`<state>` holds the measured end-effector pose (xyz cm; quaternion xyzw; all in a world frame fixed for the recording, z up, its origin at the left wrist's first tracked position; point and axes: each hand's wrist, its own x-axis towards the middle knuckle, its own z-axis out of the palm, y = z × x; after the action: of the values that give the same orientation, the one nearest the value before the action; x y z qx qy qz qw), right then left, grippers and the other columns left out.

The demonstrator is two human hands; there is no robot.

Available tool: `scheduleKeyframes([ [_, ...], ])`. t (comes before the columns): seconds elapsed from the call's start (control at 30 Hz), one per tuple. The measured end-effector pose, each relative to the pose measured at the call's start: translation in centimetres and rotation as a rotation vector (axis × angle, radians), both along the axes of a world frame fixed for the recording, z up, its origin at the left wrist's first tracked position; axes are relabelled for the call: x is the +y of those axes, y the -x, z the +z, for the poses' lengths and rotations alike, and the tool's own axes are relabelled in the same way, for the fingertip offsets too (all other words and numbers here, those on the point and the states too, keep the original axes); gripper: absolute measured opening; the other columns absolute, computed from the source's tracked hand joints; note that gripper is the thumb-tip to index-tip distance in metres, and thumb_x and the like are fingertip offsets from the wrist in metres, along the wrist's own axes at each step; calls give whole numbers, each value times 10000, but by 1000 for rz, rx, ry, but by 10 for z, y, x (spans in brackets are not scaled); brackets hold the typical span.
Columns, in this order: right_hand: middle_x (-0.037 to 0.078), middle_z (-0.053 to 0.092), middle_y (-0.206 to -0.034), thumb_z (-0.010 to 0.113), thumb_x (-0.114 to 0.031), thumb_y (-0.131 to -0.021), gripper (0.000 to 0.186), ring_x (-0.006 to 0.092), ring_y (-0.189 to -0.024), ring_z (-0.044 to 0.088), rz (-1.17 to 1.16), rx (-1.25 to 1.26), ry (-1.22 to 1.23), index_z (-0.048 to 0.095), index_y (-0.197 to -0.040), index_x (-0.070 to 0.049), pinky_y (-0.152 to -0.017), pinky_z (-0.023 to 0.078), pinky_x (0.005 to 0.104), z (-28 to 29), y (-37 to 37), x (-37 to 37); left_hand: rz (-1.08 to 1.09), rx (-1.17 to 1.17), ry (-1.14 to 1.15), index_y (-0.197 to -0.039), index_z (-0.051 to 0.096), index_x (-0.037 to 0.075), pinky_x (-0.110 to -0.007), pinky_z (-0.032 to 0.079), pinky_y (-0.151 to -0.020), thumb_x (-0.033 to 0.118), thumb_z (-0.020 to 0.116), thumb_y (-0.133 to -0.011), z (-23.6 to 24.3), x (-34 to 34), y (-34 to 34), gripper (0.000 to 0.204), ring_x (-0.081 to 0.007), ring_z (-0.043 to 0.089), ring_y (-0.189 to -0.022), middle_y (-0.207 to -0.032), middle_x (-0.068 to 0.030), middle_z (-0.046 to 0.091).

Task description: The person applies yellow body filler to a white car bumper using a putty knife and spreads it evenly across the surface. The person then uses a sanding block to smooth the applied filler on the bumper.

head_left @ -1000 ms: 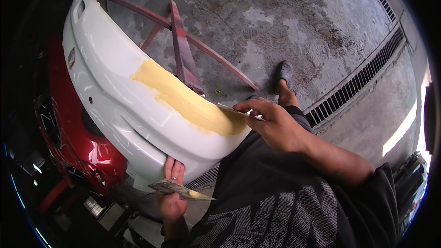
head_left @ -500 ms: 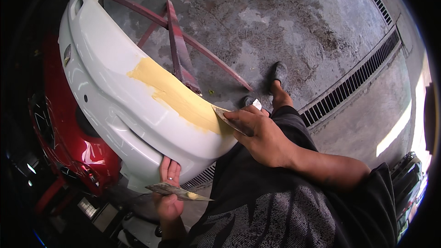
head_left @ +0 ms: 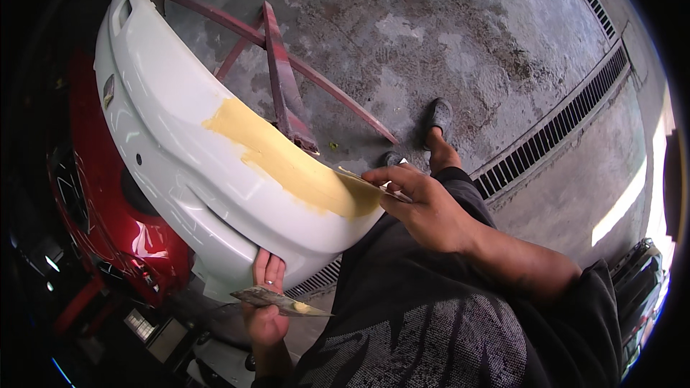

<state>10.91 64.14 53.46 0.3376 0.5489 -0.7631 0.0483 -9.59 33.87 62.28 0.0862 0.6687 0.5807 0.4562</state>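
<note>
A white car bumper (head_left: 176, 100) stretches from the far left toward my body. Along its upper edge lies a broad smear of yellow body filler (head_left: 291, 169). My right hand (head_left: 435, 212) is closed on a thin filler spreader (head_left: 353, 174), seen nearly edge-on at the bumper's upper edge, at the near end of the filler. Below, my left hand (head_left: 264, 325) grips a flat metal filler spreader (head_left: 267, 299) that carries a small dab of yellow filler (head_left: 302, 307). The fingers of that hand also rest against the bumper's lower edge.
A worn reddish metal stand (head_left: 279, 75) sits behind the bumper on the stained concrete floor (head_left: 402, 43). Close by on the left is a red car (head_left: 108, 165). A drain grate (head_left: 553, 122) crosses the floor at right, past my shoe (head_left: 440, 116).
My right hand has moved a little right, and its spreader has tipped from a broad face to nearly edge-on. The filler's near end shows more fully. My left hand holds its place.
</note>
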Motion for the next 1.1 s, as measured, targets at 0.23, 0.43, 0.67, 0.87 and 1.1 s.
scheduleKeyframes([
  [0.23, 130, 621, -1261, 614, -76, -1056, 426, 263, -1179, 629, -10, 85, -165, 637, -1476, -5, -1064, 481, 368, -6, 13, -16, -2, 2, -21, -1685, 249, -136, -620, 14, -1373, 237, 694, -739, -2, 1, -1, 1110, -567, 96, -1681, -1805, -385, 82],
  [0.43, 181, 614, -1344, 628, -35, -1033, 461, 332, -1294, 619, -26, 68, -142, 628, -1493, 2, -1137, 472, 418, 13, 8, -27, 9, -5, -17, -1699, 239, -111, -635, 18, -1369, 223, 707, -723, -2, 3, 0, 1133, -577, 105, -1676, -1803, -385, 96],
  [0.67, 164, 635, -1301, 624, -40, -1031, 457, 300, -1260, 615, -128, 57, -79, 645, -1486, -9, -1097, 480, 407, 9, -13, -19, 16, -24, -22, -1706, 225, -91, -629, 33, -1374, 216, 699, -730, -1, 2, 0, 1127, -580, 109, -1674, -1798, -389, 110],
  [0.87, 112, 638, -1261, 599, -75, -1069, 405, 229, -1193, 611, -78, 26, 1, 663, -1462, -4, -1096, 459, 358, -21, -7, -14, -18, -5, -9, -1709, 225, -82, -629, 31, -1374, 209, 689, -734, 0, -3, 3, 1117, -584, 101, -1674, -1797, -391, 111],
  [1.1, 136, 598, -1374, 607, -66, -1075, 423, 265, -1317, 597, -18, 14, -33, 636, -1492, -3, -1170, 438, 373, -13, 3, -22, -3, 0, -39, -1688, 273, -96, -639, 22, -1371, 204, 686, -735, -2, -2, 1, 1080, -592, 97, -1672, -1795, -397, 104],
])
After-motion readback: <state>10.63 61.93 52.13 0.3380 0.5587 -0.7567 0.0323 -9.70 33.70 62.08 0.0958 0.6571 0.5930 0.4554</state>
